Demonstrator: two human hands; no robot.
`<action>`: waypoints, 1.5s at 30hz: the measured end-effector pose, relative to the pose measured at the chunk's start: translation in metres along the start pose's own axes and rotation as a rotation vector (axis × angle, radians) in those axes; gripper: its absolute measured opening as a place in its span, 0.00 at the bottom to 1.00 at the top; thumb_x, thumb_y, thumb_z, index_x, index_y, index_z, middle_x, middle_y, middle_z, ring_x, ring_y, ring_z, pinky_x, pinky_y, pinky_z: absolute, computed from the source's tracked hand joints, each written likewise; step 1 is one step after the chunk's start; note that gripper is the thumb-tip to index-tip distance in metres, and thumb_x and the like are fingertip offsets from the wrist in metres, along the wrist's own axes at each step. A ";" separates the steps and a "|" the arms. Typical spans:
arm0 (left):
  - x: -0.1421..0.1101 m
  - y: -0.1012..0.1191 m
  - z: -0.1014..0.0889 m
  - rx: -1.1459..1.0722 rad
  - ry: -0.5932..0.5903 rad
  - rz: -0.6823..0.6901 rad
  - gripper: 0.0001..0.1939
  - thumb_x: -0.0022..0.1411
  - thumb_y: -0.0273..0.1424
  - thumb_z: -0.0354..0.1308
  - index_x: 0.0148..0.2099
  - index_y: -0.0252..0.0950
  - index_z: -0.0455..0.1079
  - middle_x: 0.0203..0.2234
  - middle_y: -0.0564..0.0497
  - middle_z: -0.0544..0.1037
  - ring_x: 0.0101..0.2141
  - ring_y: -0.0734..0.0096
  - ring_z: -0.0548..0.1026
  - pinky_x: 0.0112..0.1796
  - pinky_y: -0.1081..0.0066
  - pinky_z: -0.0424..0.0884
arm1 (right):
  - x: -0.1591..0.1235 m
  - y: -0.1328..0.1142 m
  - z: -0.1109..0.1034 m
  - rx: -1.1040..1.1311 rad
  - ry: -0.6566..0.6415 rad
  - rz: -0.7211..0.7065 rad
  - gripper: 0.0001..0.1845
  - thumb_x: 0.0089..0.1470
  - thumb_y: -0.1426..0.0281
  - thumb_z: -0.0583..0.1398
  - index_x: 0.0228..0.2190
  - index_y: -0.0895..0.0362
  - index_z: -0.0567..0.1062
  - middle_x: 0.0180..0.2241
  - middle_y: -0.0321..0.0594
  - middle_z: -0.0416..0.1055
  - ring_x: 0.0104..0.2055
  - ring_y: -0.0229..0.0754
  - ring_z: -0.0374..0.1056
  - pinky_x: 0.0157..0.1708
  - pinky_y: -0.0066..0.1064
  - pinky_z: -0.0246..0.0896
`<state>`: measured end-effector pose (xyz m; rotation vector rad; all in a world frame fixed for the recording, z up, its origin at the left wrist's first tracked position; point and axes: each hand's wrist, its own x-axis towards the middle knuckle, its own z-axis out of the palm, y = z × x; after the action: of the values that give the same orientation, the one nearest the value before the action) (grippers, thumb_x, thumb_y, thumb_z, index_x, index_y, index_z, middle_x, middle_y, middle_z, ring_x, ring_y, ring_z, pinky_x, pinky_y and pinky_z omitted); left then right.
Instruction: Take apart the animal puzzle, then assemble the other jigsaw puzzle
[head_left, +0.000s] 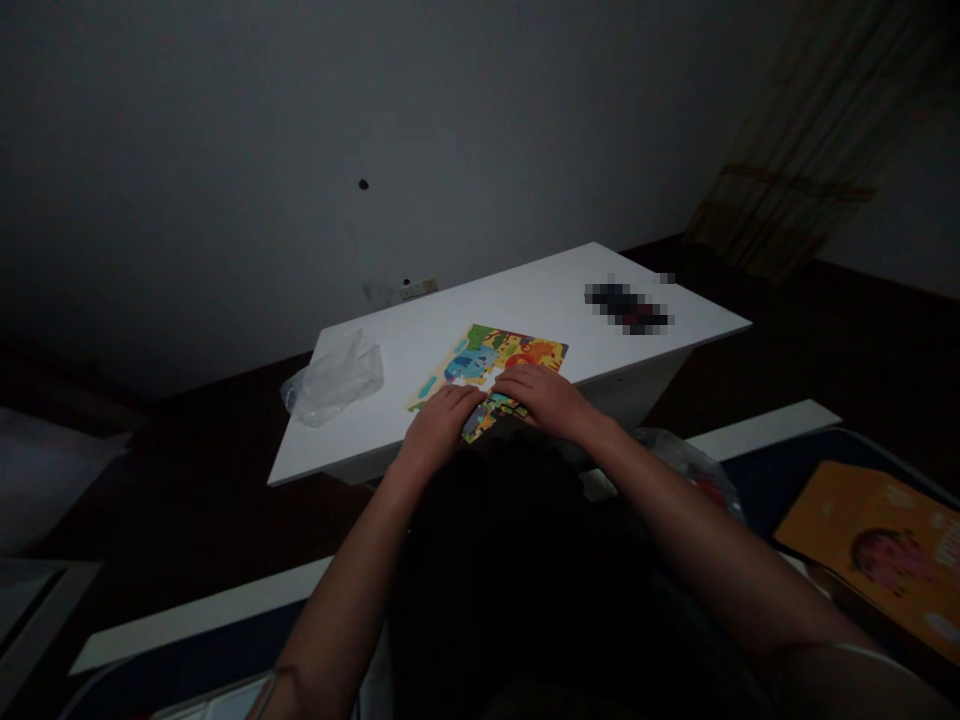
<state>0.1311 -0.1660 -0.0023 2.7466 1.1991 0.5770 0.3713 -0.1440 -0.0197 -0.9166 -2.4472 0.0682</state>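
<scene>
- Cartoon jigsaw puzzle (512, 345): lies beneath and beyond both hands on the white table (420, 350); glossy, with a blue animal, orange-yellow figures, green patches and a pale, jagged gap near the fingertips.
- Left hand (446, 415): fingers bent over its near edge; grip unclear.
- Right hand (541, 395): fingers slightly curled on it; whether they pinch a piece, cannot tell.
- Clear plastic bag (341, 380): left of the left hand.

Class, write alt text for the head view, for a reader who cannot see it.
Two bare hands, left and right, work at a colourful animal puzzle on a white table. A clear plastic bag lies to the left.
</scene>
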 end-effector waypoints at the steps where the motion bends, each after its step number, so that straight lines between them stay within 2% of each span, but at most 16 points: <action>1: -0.001 0.001 0.000 -0.002 0.002 0.005 0.24 0.61 0.24 0.53 0.59 0.43 0.63 0.53 0.46 0.70 0.53 0.61 0.67 0.58 0.55 0.59 | 0.000 0.000 0.000 0.005 -0.001 0.006 0.27 0.50 0.74 0.59 0.53 0.48 0.68 0.54 0.42 0.67 0.56 0.52 0.61 0.54 0.47 0.57; 5: -0.006 -0.002 -0.001 -0.064 0.025 0.022 0.26 0.60 0.25 0.54 0.60 0.42 0.62 0.54 0.45 0.69 0.54 0.60 0.67 0.57 0.55 0.61 | 0.001 -0.001 0.002 0.068 0.032 0.029 0.21 0.55 0.70 0.58 0.51 0.47 0.70 0.52 0.42 0.69 0.54 0.50 0.64 0.53 0.45 0.59; 7: -0.011 -0.009 -0.006 -0.095 0.072 -0.013 0.29 0.58 0.24 0.54 0.61 0.41 0.60 0.56 0.45 0.68 0.55 0.60 0.66 0.56 0.56 0.63 | -0.001 -0.001 0.002 0.129 0.087 0.091 0.19 0.57 0.67 0.57 0.51 0.47 0.71 0.50 0.42 0.71 0.52 0.50 0.66 0.51 0.45 0.62; 11: -0.024 -0.035 -0.020 -0.070 0.136 -0.167 0.27 0.60 0.25 0.51 0.61 0.44 0.60 0.56 0.48 0.68 0.56 0.62 0.66 0.55 0.59 0.64 | -0.011 0.006 -0.004 0.218 0.341 0.359 0.19 0.60 0.62 0.54 0.52 0.46 0.69 0.51 0.40 0.71 0.52 0.49 0.68 0.49 0.47 0.64; 14: -0.035 -0.052 -0.029 -0.038 0.117 -0.218 0.25 0.60 0.27 0.53 0.60 0.44 0.62 0.57 0.48 0.68 0.56 0.58 0.66 0.55 0.56 0.64 | -0.018 0.020 -0.013 0.192 0.473 0.457 0.19 0.61 0.61 0.53 0.53 0.47 0.69 0.52 0.42 0.70 0.53 0.49 0.67 0.51 0.46 0.63; 16: -0.040 -0.057 -0.032 -0.044 0.095 -0.213 0.26 0.59 0.27 0.53 0.61 0.43 0.61 0.58 0.47 0.66 0.57 0.57 0.66 0.56 0.55 0.63 | -0.019 0.031 -0.017 0.141 0.449 0.436 0.20 0.61 0.60 0.53 0.52 0.49 0.70 0.51 0.43 0.71 0.53 0.50 0.66 0.53 0.47 0.61; 19: -0.042 -0.055 -0.034 -0.068 0.051 -0.201 0.27 0.59 0.26 0.51 0.61 0.43 0.61 0.58 0.48 0.68 0.55 0.58 0.68 0.54 0.56 0.65 | -0.018 0.040 -0.019 0.082 0.309 0.359 0.20 0.59 0.61 0.55 0.52 0.48 0.70 0.53 0.43 0.70 0.55 0.52 0.65 0.53 0.50 0.61; 23: -0.042 -0.049 -0.034 -0.060 0.026 -0.197 0.28 0.58 0.26 0.51 0.60 0.43 0.61 0.55 0.49 0.70 0.53 0.58 0.70 0.54 0.58 0.66 | -0.014 0.036 -0.015 0.033 0.200 0.311 0.21 0.58 0.63 0.57 0.54 0.46 0.68 0.55 0.42 0.68 0.54 0.55 0.65 0.50 0.52 0.62; 32: -0.052 -0.050 -0.030 -0.051 0.018 -0.203 0.26 0.60 0.30 0.53 0.61 0.42 0.61 0.57 0.46 0.68 0.55 0.57 0.67 0.55 0.57 0.64 | -0.012 0.019 -0.004 -0.048 0.210 0.367 0.21 0.59 0.63 0.55 0.53 0.50 0.68 0.53 0.46 0.68 0.53 0.57 0.65 0.48 0.52 0.61; 40: -0.067 -0.050 -0.033 -0.049 -0.033 -0.182 0.29 0.59 0.22 0.48 0.61 0.47 0.62 0.61 0.49 0.62 0.59 0.60 0.62 0.57 0.54 0.61 | -0.015 0.013 -0.002 -0.064 0.215 0.379 0.20 0.59 0.61 0.55 0.52 0.48 0.68 0.52 0.45 0.70 0.52 0.56 0.66 0.48 0.52 0.62; 45: -0.063 -0.054 -0.041 -0.136 0.005 -0.215 0.24 0.60 0.28 0.52 0.59 0.43 0.65 0.56 0.48 0.70 0.54 0.58 0.69 0.53 0.56 0.66 | -0.012 0.013 -0.005 -0.030 0.209 0.387 0.20 0.60 0.60 0.54 0.53 0.49 0.69 0.53 0.44 0.69 0.53 0.56 0.65 0.49 0.52 0.61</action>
<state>0.0392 -0.1776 0.0037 2.4662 1.3780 0.6163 0.3897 -0.1423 -0.0238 -1.3296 -2.0583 0.0679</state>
